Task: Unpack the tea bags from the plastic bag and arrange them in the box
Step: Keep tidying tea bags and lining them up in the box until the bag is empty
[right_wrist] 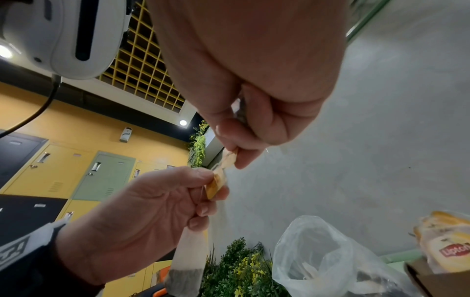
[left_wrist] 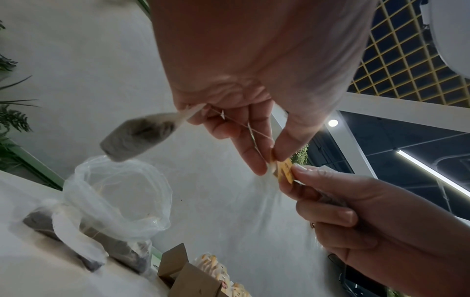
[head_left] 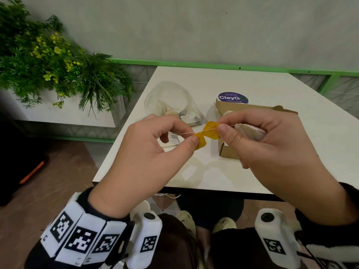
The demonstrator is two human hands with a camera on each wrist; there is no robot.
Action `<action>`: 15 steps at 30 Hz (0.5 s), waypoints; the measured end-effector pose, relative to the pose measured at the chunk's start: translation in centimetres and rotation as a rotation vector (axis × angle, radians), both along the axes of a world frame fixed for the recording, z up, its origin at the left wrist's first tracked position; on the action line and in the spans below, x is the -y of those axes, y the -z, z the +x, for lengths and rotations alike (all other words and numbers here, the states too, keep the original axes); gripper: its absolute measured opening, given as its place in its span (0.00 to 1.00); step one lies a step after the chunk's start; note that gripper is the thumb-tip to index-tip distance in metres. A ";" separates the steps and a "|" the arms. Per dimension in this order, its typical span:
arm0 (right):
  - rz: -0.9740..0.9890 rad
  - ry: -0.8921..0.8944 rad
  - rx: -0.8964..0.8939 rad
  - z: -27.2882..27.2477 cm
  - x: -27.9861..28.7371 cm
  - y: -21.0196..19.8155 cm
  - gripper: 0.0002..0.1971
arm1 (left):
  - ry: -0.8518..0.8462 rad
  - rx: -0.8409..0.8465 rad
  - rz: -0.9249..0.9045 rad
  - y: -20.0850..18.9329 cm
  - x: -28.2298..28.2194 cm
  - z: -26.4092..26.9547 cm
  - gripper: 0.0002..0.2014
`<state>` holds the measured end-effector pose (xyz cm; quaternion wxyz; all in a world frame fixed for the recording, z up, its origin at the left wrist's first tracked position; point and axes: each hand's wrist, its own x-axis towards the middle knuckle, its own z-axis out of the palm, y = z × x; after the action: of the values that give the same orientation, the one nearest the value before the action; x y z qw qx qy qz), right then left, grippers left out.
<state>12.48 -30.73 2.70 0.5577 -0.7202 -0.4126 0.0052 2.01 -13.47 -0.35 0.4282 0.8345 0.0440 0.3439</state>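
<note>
"Presently, what do we record for the grips?"

"We find both hands closed in fine pinches. The left hand (head_left: pixel 147 162) pinches one yellow tag (head_left: pixel 200 142) between thumb and forefinger. The right hand (head_left: pixel 272 150) pinches a second yellow tag (head_left: pixel 212 129) and folds its other fingers round a tea bag (head_left: pixel 250 131) against the palm."

"And the left hand's own bag?"

"We note a dangling tea bag (left_wrist: pixel 137 138) hanging free below that hand, seen only from the wrist views. Its string (left_wrist: pixel 254 132) crosses the fingers up to the pinched tag."

"Which relation governs the next move?"

"In the head view the two tags touch, lying along a line from 7 to 1 o'clock. We judge the strings are caught together there, though the tangle itself is too fine to make out. The hands would need to part along that line."

"Where do the containers lie?"

"On the table (head_left: pixel 213 177), the box (head_left: pixel 229 151) sits at about 5 o'clock from the tags, partly beneath the right hand, which is the nearer. The plastic bag (head_left: pixel 174 101) lies at 11 o'clock with bags inside. We also see packed tea bags (right_wrist: pixel 447 245) in the box already."
</note>
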 end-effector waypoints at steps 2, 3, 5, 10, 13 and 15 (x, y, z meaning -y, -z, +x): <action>0.011 -0.011 -0.041 0.0 0.1 -0.1 0.05 | 0.029 0.005 -0.030 -0.1 0.1 0.0 0.01; 0.011 -0.016 -0.046 0.1 0.1 -0.2 0.06 | 0.037 0.012 -0.032 -0.2 0.2 -0.1 0.04; -0.001 -0.035 -0.039 0.2 0.1 -0.3 0.09 | 0.045 0.027 -0.038 -0.1 0.2 -0.1 0.07; -0.015 -0.095 -0.188 0.5 0.4 -0.4 0.07 | 0.022 0.080 0.013 -0.1 0.1 -0.2 0.11; 0.005 -0.151 -0.375 0.8 0.6 -0.6 0.05 | 0.019 0.121 0.081 -0.2 0.1 -0.2 0.10; -0.007 -0.214 -0.464 0.8 0.8 -0.8 0.12 | 0.007 0.130 0.110 -0.1 0.2 -0.3 0.09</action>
<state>13.32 -31.49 3.46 0.6311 -0.6541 -0.3473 0.2308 1.75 -13.68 -0.22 0.3849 0.8329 -0.0055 0.3977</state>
